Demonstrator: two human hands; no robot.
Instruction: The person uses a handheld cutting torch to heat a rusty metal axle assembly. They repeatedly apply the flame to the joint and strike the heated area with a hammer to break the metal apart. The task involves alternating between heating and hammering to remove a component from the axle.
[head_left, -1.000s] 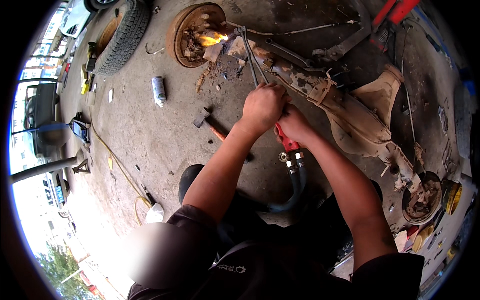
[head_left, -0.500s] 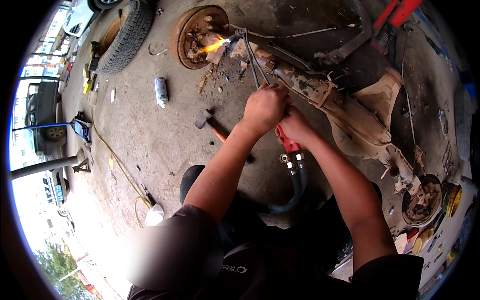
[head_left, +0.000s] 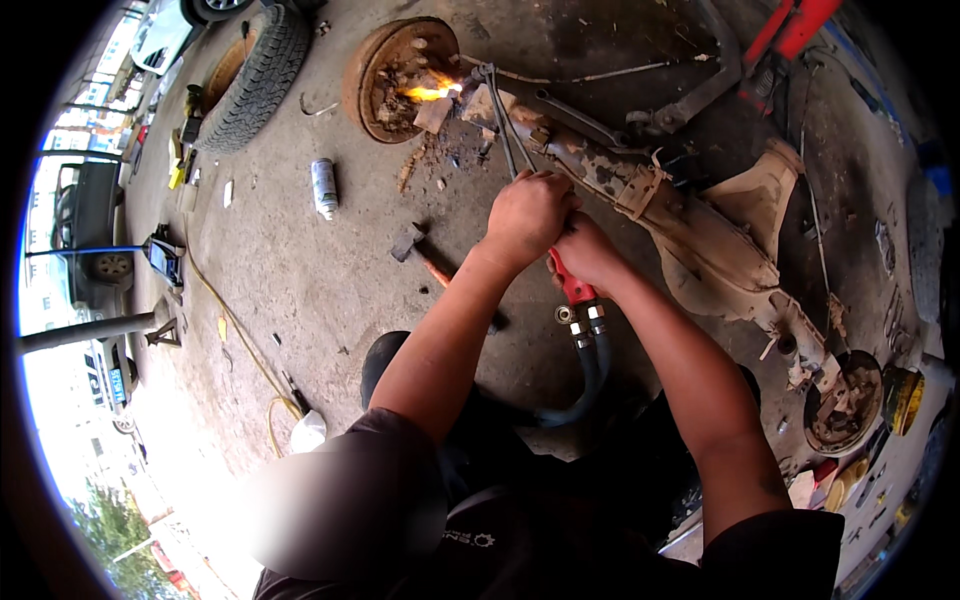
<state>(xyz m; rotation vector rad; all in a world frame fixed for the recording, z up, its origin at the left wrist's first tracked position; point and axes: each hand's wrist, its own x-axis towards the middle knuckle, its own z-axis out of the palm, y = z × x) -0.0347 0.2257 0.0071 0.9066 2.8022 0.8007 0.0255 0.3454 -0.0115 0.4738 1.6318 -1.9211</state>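
Note:
A gas torch (head_left: pixel 574 280) with a red handle lies between both my hands and points away from me. My left hand (head_left: pixel 528 215) is closed around its front part, where the long metal tubes (head_left: pixel 505 125) come out. Just behind, my right hand (head_left: pixel 590 250) wraps the red handle; most of its fingers are hidden. Dark hoses (head_left: pixel 590 365) with metal fittings hang from the torch's rear. A yellow-orange flame (head_left: pixel 430 93) burns at the tip, against the rusty hub end inside a round drum (head_left: pixel 378 85). The rusty vehicle axle (head_left: pixel 690 230) stretches from there to the right.
A hammer (head_left: pixel 420 250) lies left of my hands, with a spray can (head_left: pixel 323 188) beyond it. A tyre (head_left: pixel 258 85) rests at far left. A wrench (head_left: pixel 580 115) lies by the axle. A yellow hose (head_left: pixel 225 310) runs along the left floor. Rust debris (head_left: pixel 435 165) lies below the drum.
The flame looks shorter and less bright at the torch tip. The torch's rear end has shifted very slightly left; both hands keep the same hold.

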